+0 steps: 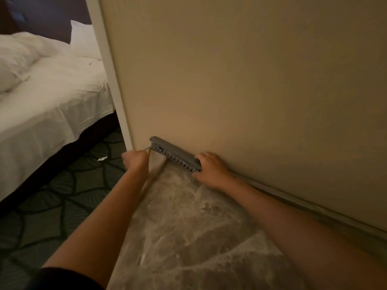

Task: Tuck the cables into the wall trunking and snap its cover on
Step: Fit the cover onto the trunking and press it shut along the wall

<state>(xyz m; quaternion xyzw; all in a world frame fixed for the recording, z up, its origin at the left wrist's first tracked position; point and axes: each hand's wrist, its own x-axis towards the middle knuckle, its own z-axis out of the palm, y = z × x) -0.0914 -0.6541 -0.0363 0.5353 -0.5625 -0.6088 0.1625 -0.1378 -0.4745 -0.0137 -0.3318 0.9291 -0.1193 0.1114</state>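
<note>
A short grey slotted trunking (174, 156) sits low on the beige wall, just above the floor, with its grey cover (171, 148) lying along its top. Thin cables (148, 150), one yellowish, come out of its left end. My left hand (135, 161) is curled round these cables just left of the trunking. My right hand (211, 169) grips the right end of the trunking, fingers over the top and thumb below.
The beige wall (251, 80) ends at a white corner trim (117, 97). A bed with white linen (46, 97) stands at the left over dark patterned carpet (52, 195). Marble-look floor (188, 227) lies under my arms. A skirting strip (314, 208) runs right.
</note>
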